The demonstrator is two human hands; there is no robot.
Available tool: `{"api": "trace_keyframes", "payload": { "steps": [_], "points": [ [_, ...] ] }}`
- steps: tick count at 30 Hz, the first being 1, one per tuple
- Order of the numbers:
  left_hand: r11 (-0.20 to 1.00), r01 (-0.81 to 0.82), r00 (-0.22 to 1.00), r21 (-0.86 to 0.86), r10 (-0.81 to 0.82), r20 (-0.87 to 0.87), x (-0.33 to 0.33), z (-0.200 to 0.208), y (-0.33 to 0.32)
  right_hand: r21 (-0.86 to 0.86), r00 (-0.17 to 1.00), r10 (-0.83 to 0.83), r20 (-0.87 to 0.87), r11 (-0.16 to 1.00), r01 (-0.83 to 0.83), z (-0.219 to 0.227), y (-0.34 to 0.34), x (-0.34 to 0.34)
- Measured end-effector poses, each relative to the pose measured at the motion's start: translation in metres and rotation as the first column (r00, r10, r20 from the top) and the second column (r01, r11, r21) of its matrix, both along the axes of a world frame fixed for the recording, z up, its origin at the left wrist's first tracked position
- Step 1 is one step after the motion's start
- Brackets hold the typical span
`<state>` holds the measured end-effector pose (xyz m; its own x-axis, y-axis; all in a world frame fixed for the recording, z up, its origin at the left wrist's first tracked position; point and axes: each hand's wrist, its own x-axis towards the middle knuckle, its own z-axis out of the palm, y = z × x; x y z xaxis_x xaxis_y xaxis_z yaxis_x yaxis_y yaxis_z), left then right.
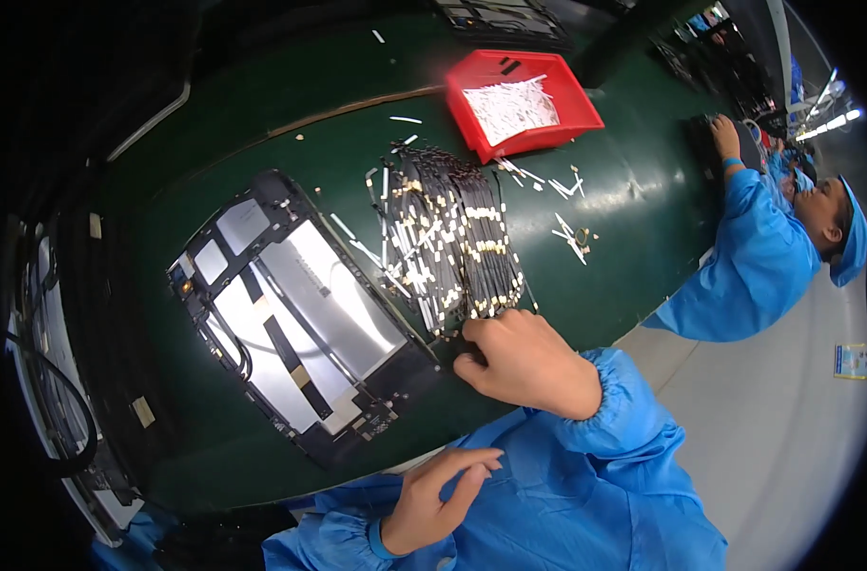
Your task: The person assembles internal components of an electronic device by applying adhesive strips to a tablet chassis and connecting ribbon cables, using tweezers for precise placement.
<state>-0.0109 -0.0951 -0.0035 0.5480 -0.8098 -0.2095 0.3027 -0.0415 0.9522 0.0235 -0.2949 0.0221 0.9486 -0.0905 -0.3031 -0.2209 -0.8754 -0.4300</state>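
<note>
My right hand is closed at the near end of a pile of thin black flex cables with gold-coloured ends. Its fingertips are turned under, so what they grip is hidden. Below it, my left hand is held in front of my body. Its thumb and forefinger come together at the tips, and nothing shows between them. Left of the pile lies an opened flat device, probably a tablet, with silver battery panels, a black frame and a dark strip across it. White strips are mixed into the pile's left side.
Behind the cables stands a red bin with white strips inside. More loose strips are scattered on the green table. Device parts line the left edge. A co-worker in blue works at the right.
</note>
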Motion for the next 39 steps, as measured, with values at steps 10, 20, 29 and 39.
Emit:
{"api": "trace_keyframes", "payload": {
  "steps": [10, 20, 29, 39],
  "points": [
    [0.959, -0.121, 0.807, -0.255, -0.054, -0.588, 0.017, -0.003, -0.011, 0.654, 0.993, -0.114, 0.030, 0.754, 0.067, 0.036, 0.007, -0.028],
    [0.853, -0.070, 0.614, -0.517, -0.372, -0.696, 0.029, 0.003, 0.027, 0.923, 0.981, 0.187, -0.058, 0.384, -0.018, 0.025, 0.032, -0.022],
    [0.783, -0.294, 0.584, -0.549, -0.308, -0.751, 0.021, 0.002, 0.087, 0.854, 0.987, -0.029, -0.159, 0.497, 0.152, 0.027, 0.085, 0.020],
    [0.847, -0.499, 0.865, 0.183, 0.501, 0.041, 0.025, 0.013, 0.100, 0.563, 0.973, 0.105, 0.207, 0.800, -0.206, 0.003, 0.115, 0.047]
  ]
}}
